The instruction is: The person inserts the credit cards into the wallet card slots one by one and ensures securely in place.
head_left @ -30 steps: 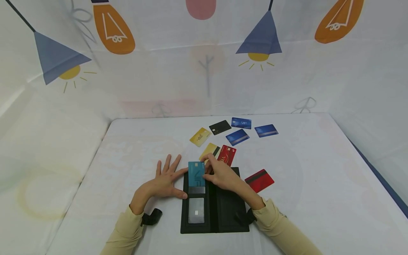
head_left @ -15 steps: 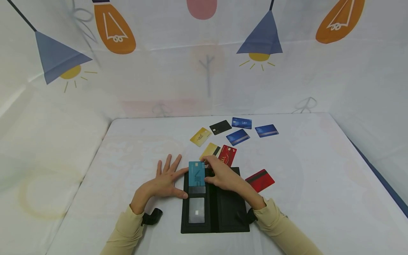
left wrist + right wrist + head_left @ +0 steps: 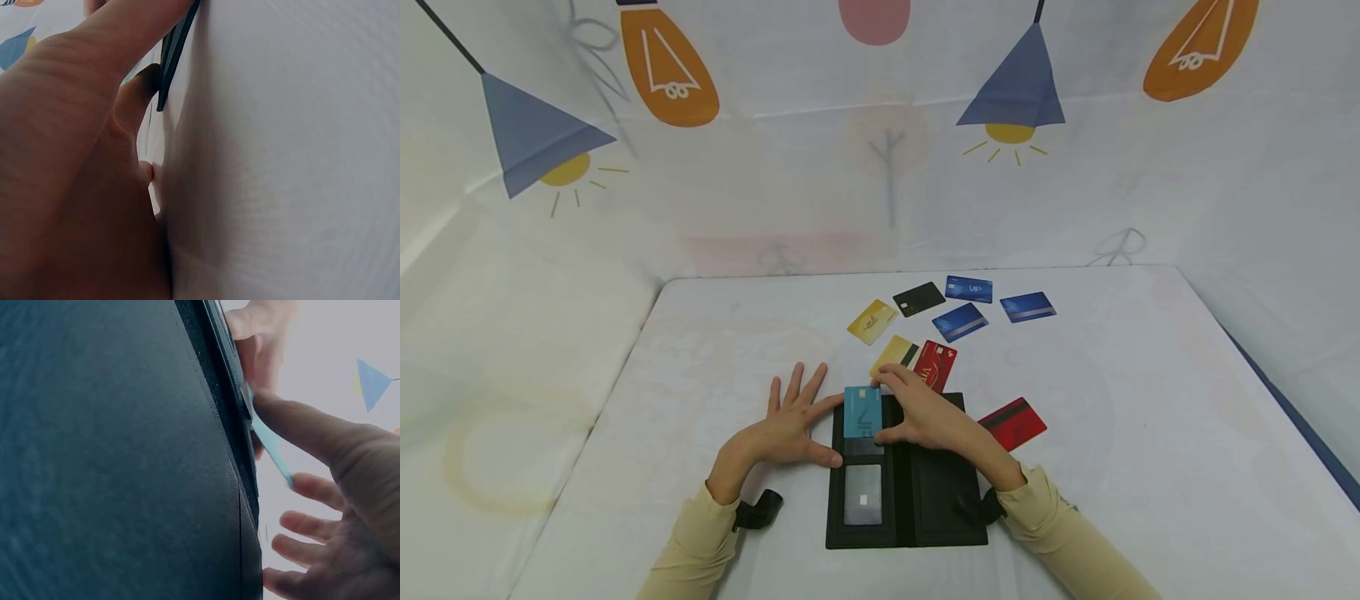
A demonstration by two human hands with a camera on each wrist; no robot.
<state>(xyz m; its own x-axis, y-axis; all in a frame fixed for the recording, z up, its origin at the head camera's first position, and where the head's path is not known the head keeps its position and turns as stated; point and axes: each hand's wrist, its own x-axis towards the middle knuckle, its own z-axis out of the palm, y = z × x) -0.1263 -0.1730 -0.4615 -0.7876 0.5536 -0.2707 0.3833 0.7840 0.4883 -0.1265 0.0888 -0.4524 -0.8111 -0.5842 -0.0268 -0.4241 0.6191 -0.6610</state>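
Pinching the teal card [image 3: 862, 413] with right fingers [image 3: 895, 374], now sliding it slightly deeper into the far-left pocket [image 3: 861, 447] of the black wallet [image 3: 943, 504], seemingly advancing insertion; touching the left edge with spread left fingers [image 3: 794, 385].

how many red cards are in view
2: one red card lies beyond the wallet, partly covered by the right hand; the second red card lies to the wallet's right. Others may be hidden.

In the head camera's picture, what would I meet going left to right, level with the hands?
Left hand, teal card, right hand, red card with a dark stripe. The black wallet overlaps several, so I leave it out.
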